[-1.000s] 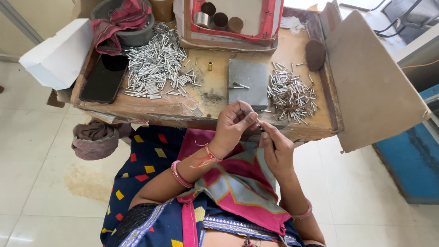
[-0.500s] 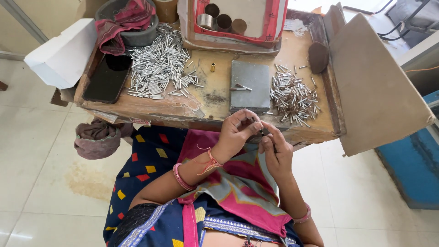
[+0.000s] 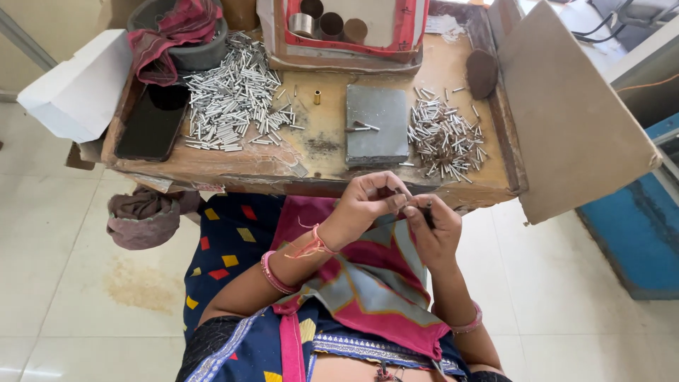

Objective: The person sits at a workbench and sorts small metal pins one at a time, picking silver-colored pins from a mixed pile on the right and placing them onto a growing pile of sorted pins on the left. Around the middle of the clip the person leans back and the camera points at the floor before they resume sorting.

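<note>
Both hands meet at the centre of the frame, just below the near edge of the worn wooden desk (image 3: pixel 318 138). The left hand (image 3: pixel 368 205) pinches its fingers closed on a small metal part, too small to identify. The right hand (image 3: pixel 433 226) is closed around a thin dark rod-like tool (image 3: pixel 424 212), tip touching the left fingertips. Compared with the earlier views, the hands sit slightly lower and tighter together, so the fitting work appears in progress. A loose heap of short silver metal pins (image 3: pixel 444 138) lies at right, a larger heap (image 3: pixel 237 95) at upper left, a grey square slab (image 3: pixel 377 124) between them.
</note>
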